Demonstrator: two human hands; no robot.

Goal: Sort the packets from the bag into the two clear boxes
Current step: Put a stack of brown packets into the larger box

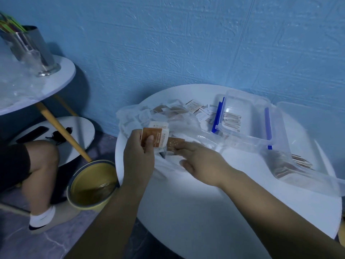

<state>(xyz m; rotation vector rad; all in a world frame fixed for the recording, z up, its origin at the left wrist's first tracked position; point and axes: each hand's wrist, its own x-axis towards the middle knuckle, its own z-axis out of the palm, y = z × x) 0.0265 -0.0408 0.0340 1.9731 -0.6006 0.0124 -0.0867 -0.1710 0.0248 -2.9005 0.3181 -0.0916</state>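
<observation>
Head view: our left hand (139, 157) pinches a few packets (152, 137) over the bag (188, 126) on the table (186, 202). Our right hand (201, 161) lays straight fingers (182, 149) on a brown packet (175, 143). We should match colours first, then drop each in the far box (242, 116) or the near box (298, 165).

Print on packet (151, 136): too blurred, unreadable.

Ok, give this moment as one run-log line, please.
left hand grips orange-and-white paper packets | right hand touches brown dotted packet at clear plastic bag | far clear plastic box, near clear plastic box: packets inside
</observation>
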